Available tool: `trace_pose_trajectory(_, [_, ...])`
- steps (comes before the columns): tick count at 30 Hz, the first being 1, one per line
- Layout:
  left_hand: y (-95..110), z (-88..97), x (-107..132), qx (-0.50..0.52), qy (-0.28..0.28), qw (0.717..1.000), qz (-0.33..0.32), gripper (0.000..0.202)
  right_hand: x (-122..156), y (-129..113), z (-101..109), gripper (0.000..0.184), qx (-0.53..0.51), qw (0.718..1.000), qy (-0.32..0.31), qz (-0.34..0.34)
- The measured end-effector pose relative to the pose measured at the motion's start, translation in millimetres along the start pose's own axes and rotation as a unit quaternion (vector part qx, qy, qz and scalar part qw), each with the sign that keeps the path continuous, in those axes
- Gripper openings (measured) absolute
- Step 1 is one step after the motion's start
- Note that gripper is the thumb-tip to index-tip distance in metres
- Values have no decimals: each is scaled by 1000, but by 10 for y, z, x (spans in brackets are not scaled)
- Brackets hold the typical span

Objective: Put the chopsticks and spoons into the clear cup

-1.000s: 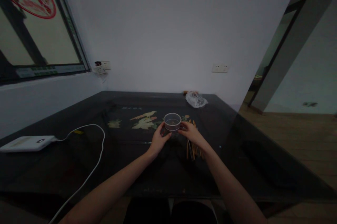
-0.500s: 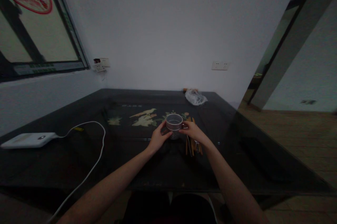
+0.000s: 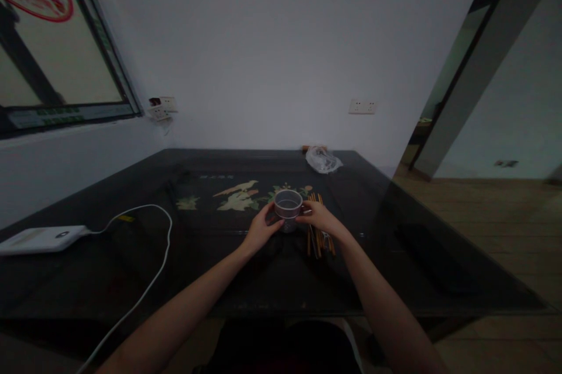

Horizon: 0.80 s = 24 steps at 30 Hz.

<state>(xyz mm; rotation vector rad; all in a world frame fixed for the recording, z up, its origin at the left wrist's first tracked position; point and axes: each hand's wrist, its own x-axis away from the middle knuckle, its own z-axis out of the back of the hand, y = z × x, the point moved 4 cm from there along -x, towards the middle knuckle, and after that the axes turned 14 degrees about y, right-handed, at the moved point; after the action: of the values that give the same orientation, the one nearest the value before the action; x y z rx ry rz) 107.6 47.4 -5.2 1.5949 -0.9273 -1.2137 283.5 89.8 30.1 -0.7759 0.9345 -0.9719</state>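
Near the middle of the dark table, a greyish see-through cup (image 3: 288, 204) stands upright, its round rim facing up and a small handle on its right side. My left hand (image 3: 262, 227) closes on the cup's left side, thumb in front. From the right, my right hand (image 3: 319, 217) grips the cup by the handle side. Below the fingers shows a clear, patterned lower part; whether it is a second cup I cannot tell. Beneath and beside my right hand lies a bundle of wooden chopsticks (image 3: 314, 241), with some thin metallic pieces among them.
The dark glossy table (image 3: 211, 280) carries a bird-and-flower picture. A white power bank-like device (image 3: 46, 239) with a white cable (image 3: 169, 233) lies left. A crumpled clear plastic bag (image 3: 322, 160) sits by the wall. A dark flat object (image 3: 434, 260) lies right.
The camera view has turned slightly right, so the scene sits a little further left. Both hands stay on the cup, with little visible movement.
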Motion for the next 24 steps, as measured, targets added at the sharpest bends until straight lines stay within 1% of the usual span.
trace_pose_trajectory(6, [7,3,5,-2,-1,1000,-1,59,12,12,-22,36,-17,1000,1,-17])
trace_pose_trajectory(11, [24,16,-6,-5,-11,1000,-8,59,27,8,-44,40,-19,1000,10,-8])
trace_pose_trajectory(17, [45,23,-8,-35,-23,999,-11,65,17,45,-31,42,20,1000,-7,-15])
trace_pose_trajectory(20, [45,17,-4,-44,-29,999,-10,66,8,78,-18,46,16,999,-20,-28])
trace_pose_trajectory(24, [57,8,4,-57,-37,998,-15,66,1,95,-14,46,14,999,-23,-26])
